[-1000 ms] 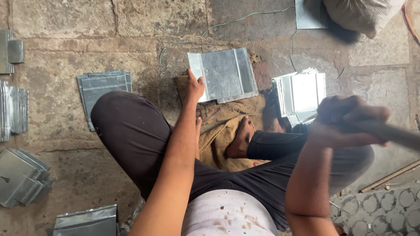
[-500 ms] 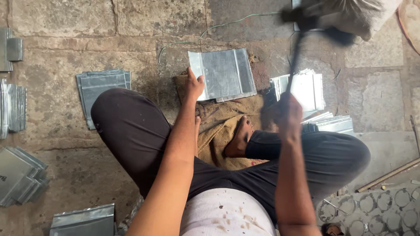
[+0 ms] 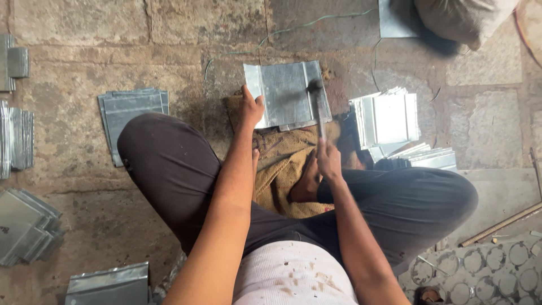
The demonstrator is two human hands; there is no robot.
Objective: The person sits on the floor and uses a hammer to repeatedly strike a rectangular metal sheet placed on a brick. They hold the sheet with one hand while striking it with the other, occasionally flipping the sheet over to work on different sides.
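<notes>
I sit cross-legged on a stone floor. A grey sheet-metal piece with folded edges lies in front of me, partly on a brown sackcloth. My left hand presses down on its near left corner. My right hand grips the handle of a hammer, whose head rests on the right folded edge of the sheet.
Stacks of cut metal sheets lie around: one at the left, shiny ones at the right, more at the far left edge and lower left. A sack sits top right. A rod lies at the right.
My right hand, raised near my shoulder a second ago, has swung the hammer up over the sheets and down onto the sheet's right edge. My left hand stayed on the sheet.
</notes>
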